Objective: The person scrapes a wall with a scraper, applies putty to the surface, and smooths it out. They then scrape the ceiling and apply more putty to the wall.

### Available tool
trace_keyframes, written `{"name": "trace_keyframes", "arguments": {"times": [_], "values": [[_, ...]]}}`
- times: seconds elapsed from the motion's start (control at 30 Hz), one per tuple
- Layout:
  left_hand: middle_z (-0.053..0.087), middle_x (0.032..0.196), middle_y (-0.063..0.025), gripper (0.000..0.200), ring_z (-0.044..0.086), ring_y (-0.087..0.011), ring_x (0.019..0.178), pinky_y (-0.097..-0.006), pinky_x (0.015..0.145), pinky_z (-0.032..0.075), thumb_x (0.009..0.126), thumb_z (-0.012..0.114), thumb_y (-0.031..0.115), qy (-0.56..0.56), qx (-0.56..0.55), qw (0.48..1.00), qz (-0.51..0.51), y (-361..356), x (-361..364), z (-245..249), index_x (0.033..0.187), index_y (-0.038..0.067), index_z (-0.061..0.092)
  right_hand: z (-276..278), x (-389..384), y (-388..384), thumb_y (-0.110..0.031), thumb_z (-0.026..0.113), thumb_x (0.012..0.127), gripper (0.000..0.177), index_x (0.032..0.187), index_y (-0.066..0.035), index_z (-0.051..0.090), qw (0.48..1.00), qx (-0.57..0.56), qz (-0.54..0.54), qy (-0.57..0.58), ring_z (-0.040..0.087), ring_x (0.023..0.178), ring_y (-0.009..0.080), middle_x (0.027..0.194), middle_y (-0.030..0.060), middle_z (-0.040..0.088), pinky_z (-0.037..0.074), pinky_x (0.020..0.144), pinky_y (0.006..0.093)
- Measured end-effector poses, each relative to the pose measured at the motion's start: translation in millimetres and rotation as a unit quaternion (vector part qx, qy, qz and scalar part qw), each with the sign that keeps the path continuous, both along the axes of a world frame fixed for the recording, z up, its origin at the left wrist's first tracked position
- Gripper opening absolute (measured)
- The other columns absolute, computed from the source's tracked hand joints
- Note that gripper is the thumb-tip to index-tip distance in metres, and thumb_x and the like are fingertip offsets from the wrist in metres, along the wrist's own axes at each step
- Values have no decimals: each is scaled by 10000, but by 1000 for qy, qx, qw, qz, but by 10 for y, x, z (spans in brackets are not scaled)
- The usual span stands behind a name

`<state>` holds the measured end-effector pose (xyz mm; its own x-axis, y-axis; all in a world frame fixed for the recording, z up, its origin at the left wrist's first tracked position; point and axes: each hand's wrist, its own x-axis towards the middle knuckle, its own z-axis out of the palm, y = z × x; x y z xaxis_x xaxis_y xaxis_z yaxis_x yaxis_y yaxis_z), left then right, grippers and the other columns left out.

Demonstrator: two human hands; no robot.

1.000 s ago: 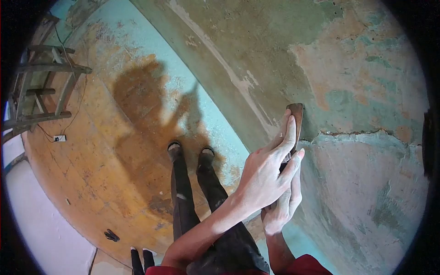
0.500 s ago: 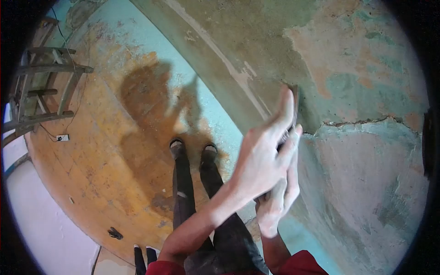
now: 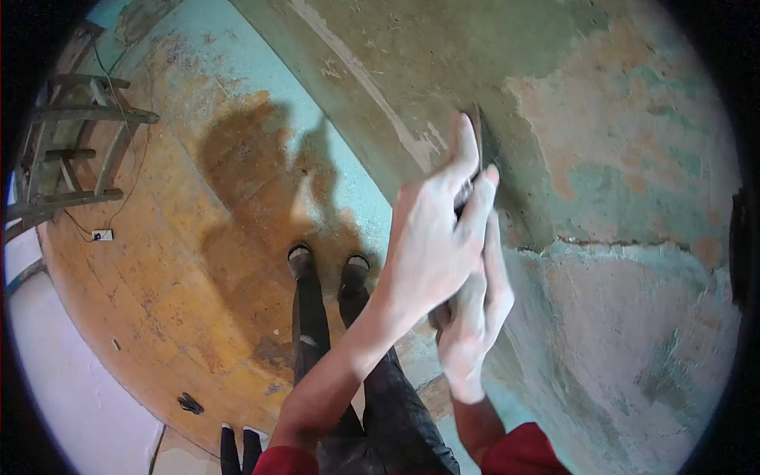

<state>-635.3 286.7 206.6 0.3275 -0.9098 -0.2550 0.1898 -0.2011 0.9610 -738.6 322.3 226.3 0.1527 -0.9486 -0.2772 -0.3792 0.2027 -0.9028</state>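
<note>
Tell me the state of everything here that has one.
scraper: blade against the wall, held in both hands.
left hand: fingers flat, pressing on scraper.
right hand: closed around scraper.
wall: paint peeled, cracked.
floor: stained, worn.

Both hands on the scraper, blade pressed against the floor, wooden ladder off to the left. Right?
Not quite: the scraper is pressed against the peeling wall, as the head view shows. The rest stands: the left hand lies over it with fingers stretched up the blade, the right hand grips below, and the wooden ladder is at the left.
</note>
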Motion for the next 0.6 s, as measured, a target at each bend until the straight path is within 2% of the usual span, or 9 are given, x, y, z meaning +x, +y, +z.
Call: {"name": "trace_keyframes", "arguments": {"times": [0.1,0.17,0.23,0.33,0.37,0.4,0.47,0.53,0.6], "values": [[661,851,-115,559,509,-65,823,-250,798,472,984,559,82,-24,-124,992,11,211,-354,-97,1482,-52,344,185,-47,244,-283,397,1033,558,1479,51,367,999,-10,-37,-19,611,940,215,1202,145,620,494,803,304],[600,741,-86,567,519,-56,740,-260,699,511,1001,564,138,-4,-47,999,-25,203,-238,-18,1484,-55,338,224,-29,183,-310,421,1026,586,1483,51,357,979,108,-123,-122,600,958,135,1200,119,601,461,764,219],[513,662,-25,570,468,-33,619,-259,540,477,1012,562,181,41,-17,999,23,-22,-24,-111,1484,-49,340,45,51,-8,-266,430,1025,548,1463,60,383,999,43,-20,-17,606,971,149,1182,122,602,462,781,240],[623,736,-69,562,557,-49,679,-261,616,512,995,583,151,13,-13,999,-36,157,-46,-185,1481,-29,366,-79,12,166,-241,415,1044,516,1462,59,391,997,-45,36,58,607,1092,162,1219,162,616,461,829,243],[725,879,-184,562,577,-59,801,-277,714,519,984,592,132,-42,-71,996,-38,157,-86,-120,1478,-21,373,11,73,240,-246,410,1048,513,1460,59,396,999,-8,-40,-34,599,1119,151,1215,169,624,453,838,234],[657,948,-328,510,691,-353,1007,-400,807,544,980,569,132,-99,-159,982,31,81,-115,-80,1429,-60,421,72,142,259,-251,404,1053,510,1459,58,401,985,30,-112,-124,591,1146,141,1211,177,632,445,847,225],[681,937,-306,488,706,-333,977,-411,787,549,984,562,128,23,-13,1000,-7,81,-92,-157,1414,-68,438,27,152,148,-245,386,1063,524,1501,39,341,968,87,-181,-148,593,1140,131,1277,165,593,455,881,229],[662,955,-334,482,700,-335,999,-420,796,545,983,562,128,80,111,988,-75,-46,176,-277,1404,-76,447,-99,153,-75,-234,384,1067,556,1548,5,243,987,162,1,1,580,1186,191,1405,158,487,473,945,280],[687,852,-290,474,732,-307,821,-404,694,553,988,569,149,51,80,995,-37,10,128,-424,1391,-81,468,-353,23,107,-212,371,1071,532,1556,-32,245,993,-2,100,59,587,1143,207,1351,145,512,481,951,322]]}}
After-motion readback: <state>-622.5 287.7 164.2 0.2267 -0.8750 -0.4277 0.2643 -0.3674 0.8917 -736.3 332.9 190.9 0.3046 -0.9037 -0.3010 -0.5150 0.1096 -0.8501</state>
